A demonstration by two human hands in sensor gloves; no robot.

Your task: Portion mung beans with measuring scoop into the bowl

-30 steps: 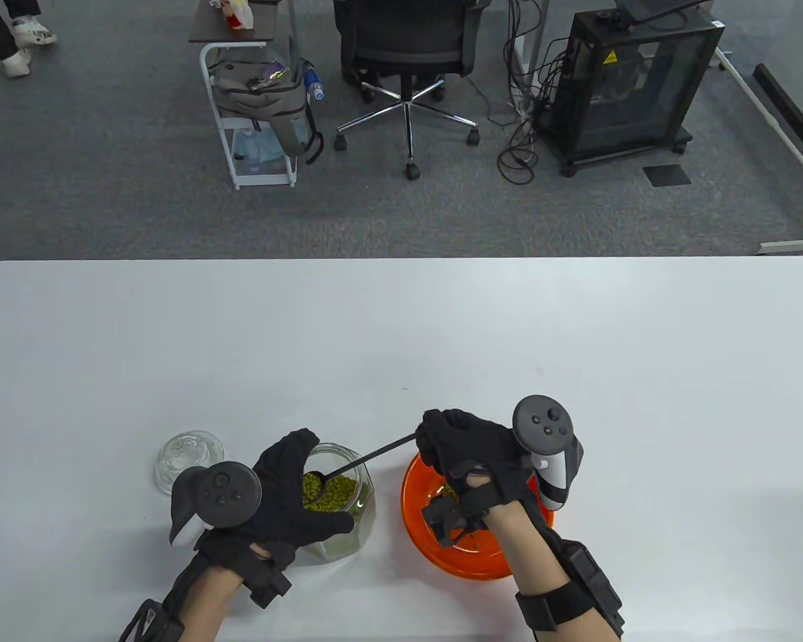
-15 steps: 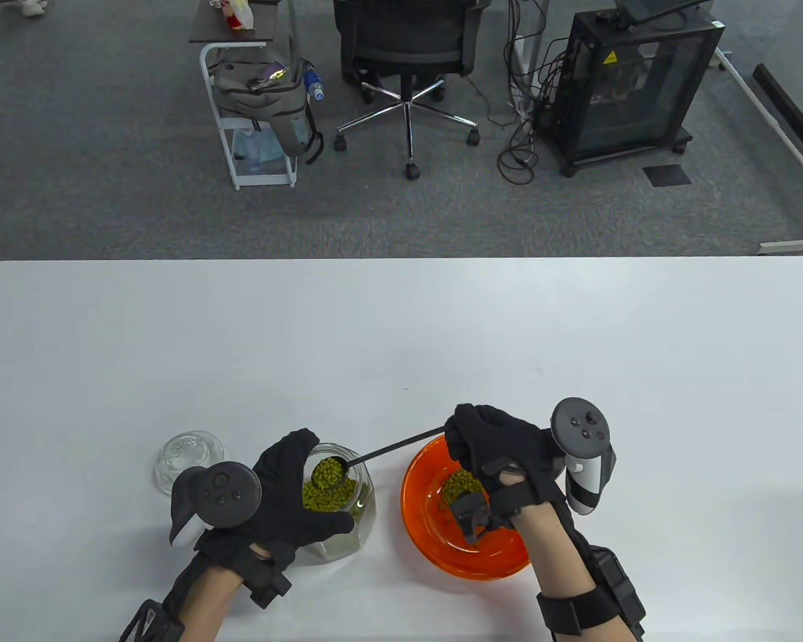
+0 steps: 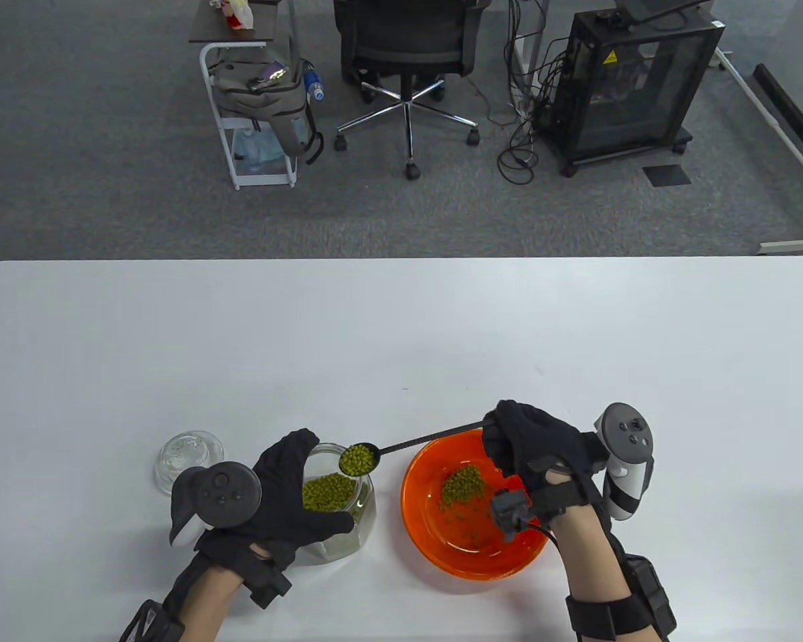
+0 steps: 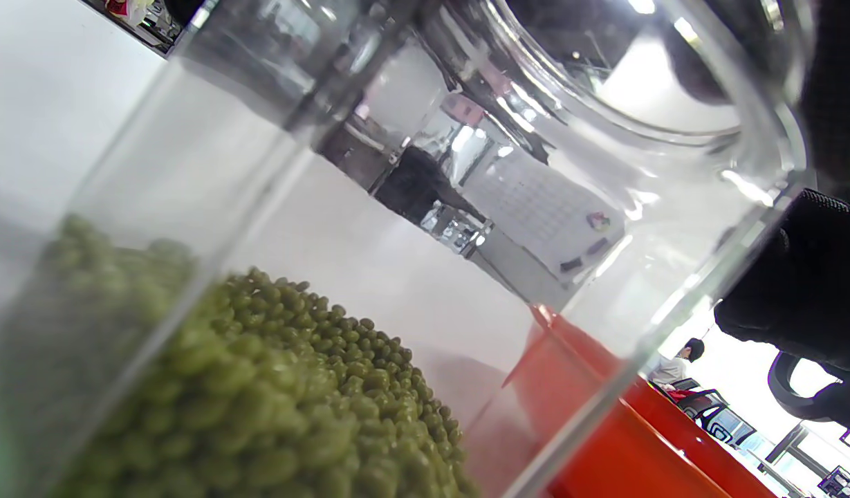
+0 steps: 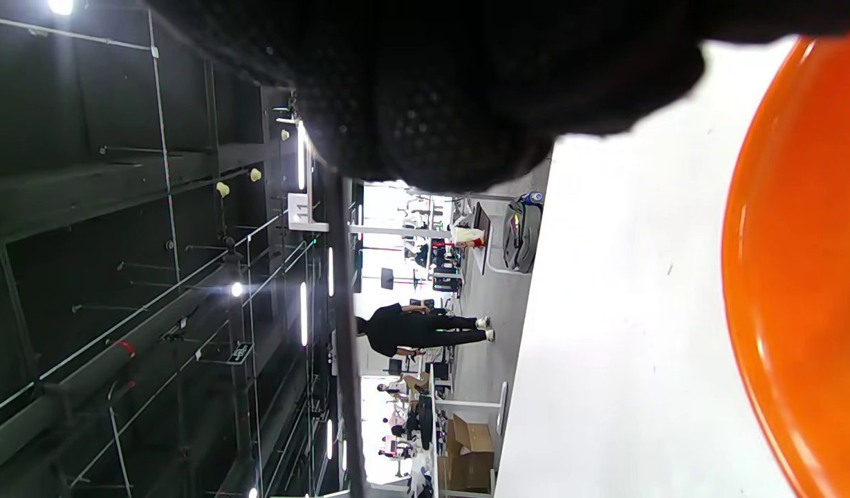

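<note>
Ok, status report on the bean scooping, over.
Left hand holds jar. Right hand grips scoop, loaded, over jar rim. Bowl holds some beans. Path clear.

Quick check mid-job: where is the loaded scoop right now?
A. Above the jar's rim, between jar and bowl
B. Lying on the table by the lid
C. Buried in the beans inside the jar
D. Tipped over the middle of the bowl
A: in the table view the scoop, full of beans, sits over the jar's right rim, not yet at the bowl, its handle gripped by the right hand.
</note>
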